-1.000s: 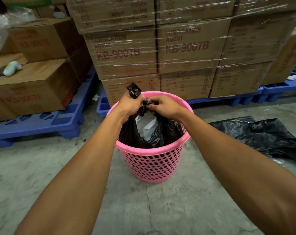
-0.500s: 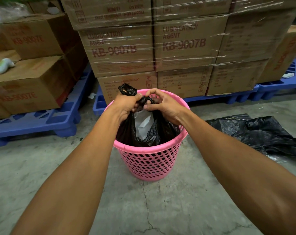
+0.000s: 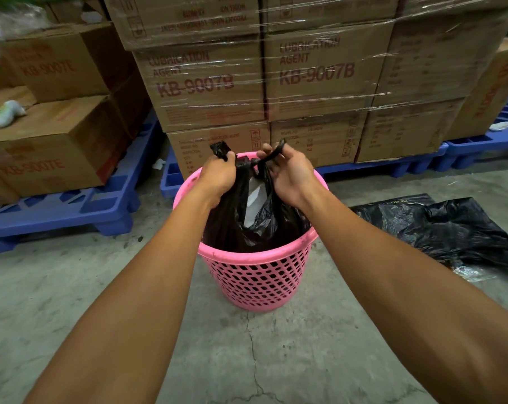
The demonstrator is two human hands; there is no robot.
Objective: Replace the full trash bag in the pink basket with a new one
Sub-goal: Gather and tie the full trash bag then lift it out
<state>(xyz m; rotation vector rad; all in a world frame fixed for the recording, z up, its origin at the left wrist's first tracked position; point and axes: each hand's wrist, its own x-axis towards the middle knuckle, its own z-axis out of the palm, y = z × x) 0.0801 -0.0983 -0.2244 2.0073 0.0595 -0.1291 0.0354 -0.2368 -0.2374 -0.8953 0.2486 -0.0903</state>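
Since the moment before, my two hands had come a little apart, and the end of the bag that my right hand held stood up higher above my fingers. The full trash bag (image 3: 255,225) was black and still sat inside the pink basket (image 3: 258,275), which stood on the concrete floor (image 3: 247,360). My left hand (image 3: 217,176) was closed in a fist around one gathered end of the bag, and a short black piece stuck out above it. My right hand (image 3: 290,176) pinched the other end between thumb and fingers, closed tight on the plastic. Between my hands the bag's mouth was partly open, and something white (image 3: 254,199) showed inside.

Well apart on the floor, at my right, lay another black bag (image 3: 439,228), flat and crumpled. Behind the basket stood wrapped cardboard boxes (image 3: 319,71) on blue pallets (image 3: 407,167), close to the basket's far rim. More boxes (image 3: 51,135) stood at my left on another blue pallet (image 3: 72,211).
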